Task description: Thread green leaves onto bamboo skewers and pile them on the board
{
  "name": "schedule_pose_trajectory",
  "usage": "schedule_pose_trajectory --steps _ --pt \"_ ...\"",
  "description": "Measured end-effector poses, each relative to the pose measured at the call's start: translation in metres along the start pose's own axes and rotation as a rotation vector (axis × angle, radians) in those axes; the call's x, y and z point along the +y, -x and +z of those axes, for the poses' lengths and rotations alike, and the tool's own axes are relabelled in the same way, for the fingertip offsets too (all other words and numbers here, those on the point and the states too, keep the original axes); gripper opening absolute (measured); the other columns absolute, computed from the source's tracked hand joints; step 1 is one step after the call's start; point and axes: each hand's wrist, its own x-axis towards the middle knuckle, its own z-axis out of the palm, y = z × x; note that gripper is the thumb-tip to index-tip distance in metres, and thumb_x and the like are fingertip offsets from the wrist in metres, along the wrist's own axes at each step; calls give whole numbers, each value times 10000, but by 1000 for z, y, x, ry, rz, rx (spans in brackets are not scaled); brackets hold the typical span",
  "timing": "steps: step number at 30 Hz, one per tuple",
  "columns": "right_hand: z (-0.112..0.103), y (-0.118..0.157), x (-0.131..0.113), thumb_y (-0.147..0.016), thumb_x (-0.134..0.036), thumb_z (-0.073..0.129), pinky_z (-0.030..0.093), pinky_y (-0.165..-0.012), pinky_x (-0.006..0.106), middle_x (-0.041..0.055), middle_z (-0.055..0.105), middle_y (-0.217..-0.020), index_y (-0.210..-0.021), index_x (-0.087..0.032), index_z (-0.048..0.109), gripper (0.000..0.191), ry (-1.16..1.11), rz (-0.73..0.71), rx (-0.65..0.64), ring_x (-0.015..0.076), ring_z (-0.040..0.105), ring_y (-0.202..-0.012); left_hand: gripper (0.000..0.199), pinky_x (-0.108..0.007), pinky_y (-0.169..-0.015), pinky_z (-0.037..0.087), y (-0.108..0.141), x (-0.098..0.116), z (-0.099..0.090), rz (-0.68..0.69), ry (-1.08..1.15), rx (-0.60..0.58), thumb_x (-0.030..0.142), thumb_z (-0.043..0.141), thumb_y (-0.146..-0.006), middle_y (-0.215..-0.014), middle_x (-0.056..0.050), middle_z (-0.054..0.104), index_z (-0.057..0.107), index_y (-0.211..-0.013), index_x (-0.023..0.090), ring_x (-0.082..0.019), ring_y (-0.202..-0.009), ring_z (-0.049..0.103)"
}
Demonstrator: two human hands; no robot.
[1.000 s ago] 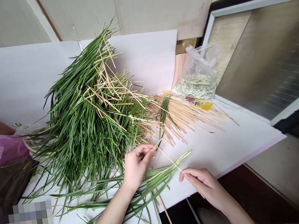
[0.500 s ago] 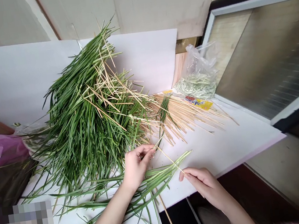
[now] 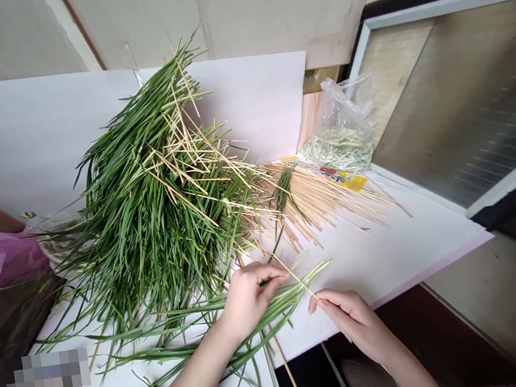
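Note:
My right hand (image 3: 351,311) is closed on the lower end of a thin bamboo skewer (image 3: 291,272), which slants up to the left. The thumb and fingers of my left hand (image 3: 253,296) are pinched together beside that skewer, with a pale, blurred bit at the fingertips that I cannot make out. Under both hands lies a loose row of garlic chives (image 3: 317,270), pale stem ends pointing right. Just beyond my left hand rises a large heap of garlic chives (image 3: 148,234), with several skewers lying across it.
Many bamboo skewers (image 3: 320,194) fan out to the right of the heap, beside a yellow wrapper (image 3: 352,180). A clear plastic bag (image 3: 340,146) of pale green strips stands behind them. A purple bag (image 3: 3,261) is at left. One skewer (image 3: 289,372) overhangs the white table's (image 3: 419,247) front edge.
My left hand has moved right and downward along the skewer, still pinched. My right hand and the skewer in it have stayed almost in place.

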Motion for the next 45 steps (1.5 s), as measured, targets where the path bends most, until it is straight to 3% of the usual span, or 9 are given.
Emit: schedule_pose_trajectory --steps 3,7,12,15,25,34,38,41,45 --pt "0 0 -1 -1051 -500 442 210 -446 244 -73 270 -549 -906 -184 668 415 1 2 -3 124 298 -452 176 -286 -808 533 -1 6 -1 41 20 -127 225 617 -937 -912 -47 789 792 -959 222 -187 -839 722" --pt "-1 1 -2 -1048 -489 448 195 -460 252 -81 269 -532 -902 -176 660 405 -20 -5 10 120 283 -449 212 -293 -829 533 -5 7 -21 52 17 -190 252 611 -941 -1023 -60 783 781 -1067 226 -199 -922 714" --pt "-2 3 -3 -1022 -515 481 191 -485 253 -99 271 -498 -871 -166 641 413 -119 39 46 112 261 -436 236 -279 -784 530 -9 -1 -46 -37 -148 59 300 572 -958 -1050 -60 781 768 -1064 223 -204 -904 713" --pt "-6 3 0 -1014 -519 484 172 -481 256 -113 253 -462 -851 -168 635 415 -181 30 50 111 229 -410 232 -262 -740 517 -8 -4 -48 -37 -197 106 310 573 -956 -991 -48 785 765 -1055 225 -194 -845 710" --pt "-17 10 12 -993 -442 539 192 -506 281 -102 344 -403 -768 -162 674 384 -195 -60 -27 93 265 -348 109 -246 -719 469 -5 -12 -39 63 -210 -380 203 720 -842 -842 -21 772 805 -890 253 -183 -792 705" --pt "-15 9 12 -1006 -463 540 160 -487 277 -108 301 -436 -800 -157 663 389 -213 -28 -2 95 240 -374 151 -245 -684 423 -2 -4 -38 64 -257 -405 100 723 -744 -854 -16 690 788 -783 231 -173 -789 639" --pt "-16 10 9 -1018 -502 526 158 -486 277 -109 302 -450 -818 -155 654 420 -207 -6 -26 92 234 -384 151 -223 -635 407 -4 -6 -36 -36 -148 -313 76 646 -774 -781 5 695 732 -821 191 -135 -685 604" --pt "-14 9 3 -1031 -500 498 189 -494 268 -111 284 -450 -864 -149 675 427 -115 42 -81 98 251 -401 73 -222 -601 387 -7 -8 -33 -137 8 -70 180 622 -860 -757 3 691 689 -889 172 -124 -643 579" --pt "-9 6 -6 -1025 -529 486 213 -493 258 -100 288 -471 -922 -149 699 448 -19 96 -120 112 289 -430 208 -237 -618 407 -8 -10 -27 -176 239 146 344 676 -870 -747 -19 688 697 -951 154 -137 -662 592"
